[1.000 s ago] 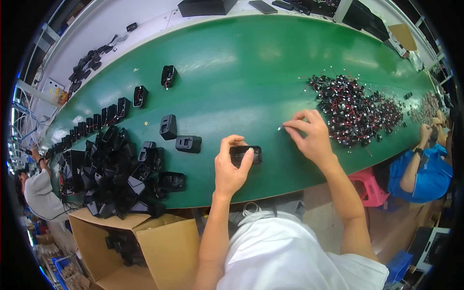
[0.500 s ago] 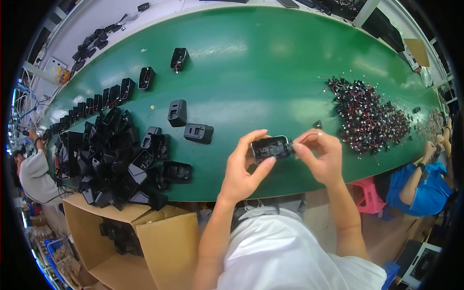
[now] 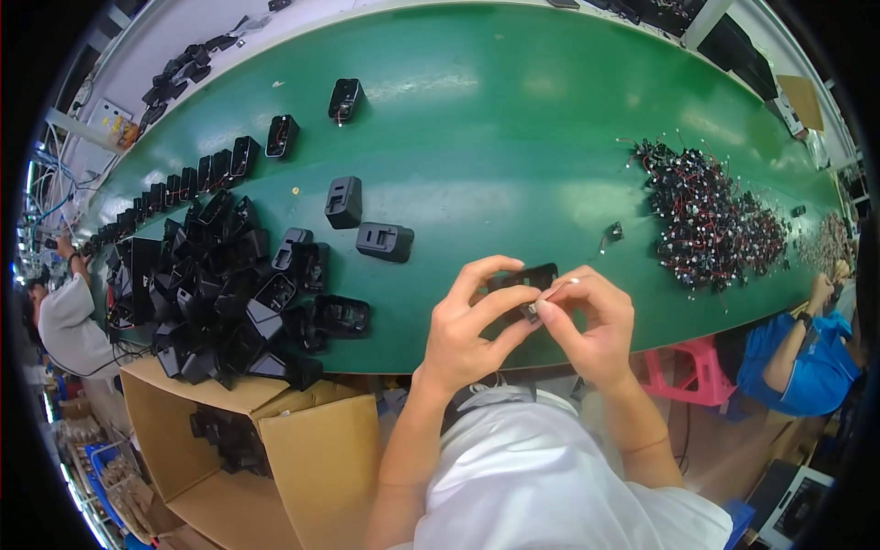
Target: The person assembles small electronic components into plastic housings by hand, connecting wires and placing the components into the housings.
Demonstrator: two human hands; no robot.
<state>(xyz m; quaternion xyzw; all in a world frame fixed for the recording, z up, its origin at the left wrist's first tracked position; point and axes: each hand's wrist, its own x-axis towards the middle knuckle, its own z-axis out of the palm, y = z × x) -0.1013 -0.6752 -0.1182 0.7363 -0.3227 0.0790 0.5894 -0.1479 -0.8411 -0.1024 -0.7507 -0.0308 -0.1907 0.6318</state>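
Observation:
My left hand (image 3: pixel 463 325) is closed round a black plastic housing (image 3: pixel 537 275), held tilted above the near edge of the green table. Its inside is mostly covered by my fingers. Against the housing, my right hand (image 3: pixel 600 321) pinches a small wired connector (image 3: pixel 561 290) with a reddish lead and a pale plug end; fingertips hide most of its body. A loose wired connector (image 3: pixel 615 232) lies on the table beyond my right hand. Two grey-black housings, one upright (image 3: pixel 344 202) and one on its side (image 3: pixel 385 241), rest to the left.
Heaped black housings (image 3: pixel 220 284) cover the table's left, above an open cardboard box (image 3: pixel 321 467). A row of housings (image 3: pixel 188 183) runs along the far left. Wired connectors (image 3: pixel 710 225) form a pile at right. Other people work at both ends, near a pink stool (image 3: pixel 692 371).
The housing has tilted in my left hand, whose fingers now reach over it. My right hand has come slightly left, close against my left fingertips. The view has shifted a little.

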